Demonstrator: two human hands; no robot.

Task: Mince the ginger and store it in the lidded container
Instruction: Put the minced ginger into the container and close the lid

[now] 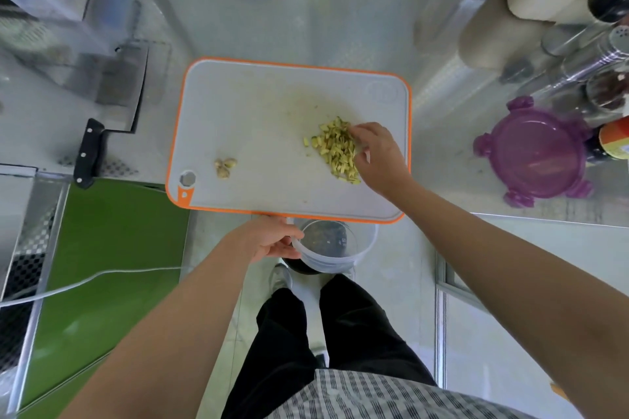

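Observation:
A pile of minced ginger [337, 150] lies on the right half of a white cutting board with an orange rim [258, 119]. My right hand [379, 156] rests at the pile's right side, its fingers curved against the pieces. A few ginger scraps [224, 167] sit near the board's lower left. My left hand [272, 241] grips the rim of a clear round container [335, 248], held just below the board's near edge. The container's purple lid [537, 155] lies on the counter to the right.
A cleaver with a black handle [112, 112] lies on the steel counter left of the board. Jars and shakers [599, 71] crowd the right rear corner. A green panel [102, 265] and a white cable [85, 282] are at lower left.

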